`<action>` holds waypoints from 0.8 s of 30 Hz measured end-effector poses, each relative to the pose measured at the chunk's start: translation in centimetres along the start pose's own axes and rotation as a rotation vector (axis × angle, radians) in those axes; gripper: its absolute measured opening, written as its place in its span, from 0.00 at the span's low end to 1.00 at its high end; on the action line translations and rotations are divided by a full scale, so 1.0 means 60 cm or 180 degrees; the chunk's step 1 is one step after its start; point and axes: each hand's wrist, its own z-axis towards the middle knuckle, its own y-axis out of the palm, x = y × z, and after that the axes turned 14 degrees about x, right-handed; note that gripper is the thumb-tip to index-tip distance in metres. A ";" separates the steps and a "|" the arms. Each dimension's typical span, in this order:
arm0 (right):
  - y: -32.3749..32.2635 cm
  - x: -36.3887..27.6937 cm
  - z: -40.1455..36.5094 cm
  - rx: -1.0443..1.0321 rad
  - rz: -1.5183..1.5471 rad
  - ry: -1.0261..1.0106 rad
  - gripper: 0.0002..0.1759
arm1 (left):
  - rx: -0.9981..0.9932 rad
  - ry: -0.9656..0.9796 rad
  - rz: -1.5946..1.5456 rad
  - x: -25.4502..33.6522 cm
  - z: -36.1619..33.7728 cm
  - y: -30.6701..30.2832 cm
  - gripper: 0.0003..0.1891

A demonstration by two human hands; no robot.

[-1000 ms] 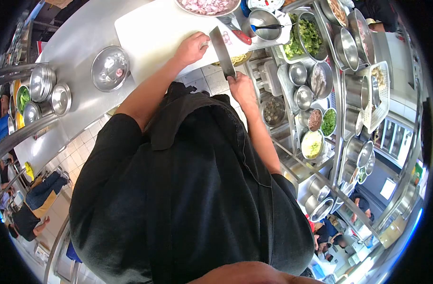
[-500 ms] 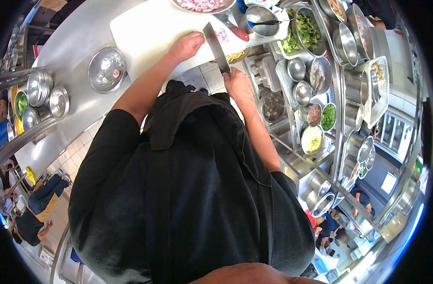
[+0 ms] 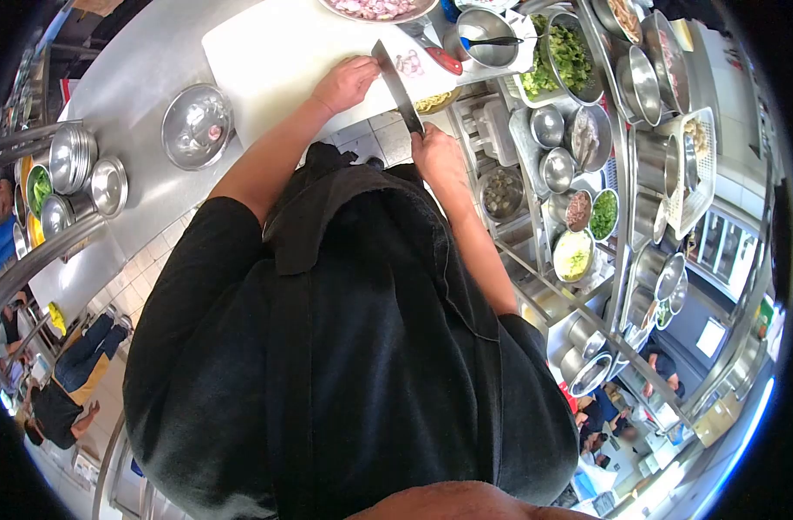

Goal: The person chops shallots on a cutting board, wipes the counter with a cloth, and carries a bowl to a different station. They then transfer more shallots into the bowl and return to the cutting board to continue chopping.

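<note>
My right hand (image 3: 437, 154) grips the handle of a large kitchen knife (image 3: 397, 89). Its blade stretches across the white cutting board (image 3: 266, 65). Close on the blade's left side, my left hand (image 3: 348, 83) is closed with curled fingers; whatever is in them is hidden. Thin pinkish-white slices (image 3: 408, 63), like shallot or onion, lie on the board just right of the blade. A metal bowl (image 3: 388, 10) of similar pink pieces sits at the board's far edge. On the steel counter to the left, another bowl (image 3: 188, 130) holds a few pale pieces.
A red-handled knife (image 3: 444, 60) lies right of the slices, beside a metal bowl (image 3: 486, 52) with a dark brush-like utensil across it. Further right, racks hold chopped greens (image 3: 568, 56) and several containers. Stacked bowls (image 3: 72, 156) stand at the left. Other people are in the background.
The knife and both hands stay in nearly the same place. My left hand has edged slightly right along the blade, and the whole view has shifted a little.
</note>
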 end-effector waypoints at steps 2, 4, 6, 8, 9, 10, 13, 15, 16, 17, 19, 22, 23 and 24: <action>0.020 0.002 0.009 0.0059 0.0015 -0.0073 0.15 | -0.0023 -0.0066 -0.0037 -0.001 -0.004 0.002 0.05; 0.020 0.005 0.016 0.0111 0.0015 -0.0136 0.15 | 0.0004 -0.0055 -0.0003 -0.003 -0.004 0.003 0.05; 0.009 0.007 0.010 0.0096 0.0011 -0.0185 0.15 | 0.0015 -0.0045 -0.0001 -0.007 -0.007 0.004 0.05; -0.016 -0.007 0.000 0.0080 0.0068 -0.0143 0.15 | 0.0023 -0.0040 -0.0038 -0.004 -0.006 0.001 0.05; -0.023 -0.010 -0.003 0.0068 0.0092 -0.0117 0.15 | 0.0031 -0.0115 -0.0081 -0.002 -0.006 0.000 0.05; -0.012 -0.007 -0.002 0.0079 0.0087 -0.0129 0.15 | 0.0032 -0.0185 -0.0128 -0.002 -0.005 0.001 0.04; 0.021 0.002 0.008 0.0104 0.0072 -0.0102 0.15 | 0.0058 -0.0154 -0.0110 -0.002 -0.008 0.003 0.04; 0.018 0.001 0.015 0.0058 0.0040 -0.0047 0.15 | 0.0098 -0.0098 -0.0082 -0.007 -0.009 0.004 0.04; 0.008 -0.004 0.011 0.0039 0.0061 -0.0022 0.15 | 0.0118 -0.0097 -0.0104 -0.009 -0.011 0.006 0.04; -0.012 -0.012 0.005 0.0017 0.0076 -0.0002 0.15 | 0.0144 -0.0102 -0.0126 -0.010 -0.011 0.008 0.04; -0.013 -0.010 0.002 -0.0025 0.0042 0.0013 0.16 | 0.0121 -0.0173 -0.0205 -0.011 -0.010 0.009 0.04; 0.020 0.001 0.007 -0.0045 -0.0028 0.0018 0.17 | 0.0104 -0.0166 -0.0187 -0.008 -0.010 0.005 0.04; 0.021 -0.005 0.009 -0.0041 -0.0014 0.0022 0.17 | 0.0106 -0.0127 -0.0161 -0.008 -0.007 0.004 0.04; 0.020 -0.009 0.012 -0.0030 0.0004 0.0025 0.17 | 0.0112 -0.0183 -0.0155 -0.006 -0.005 0.004 0.04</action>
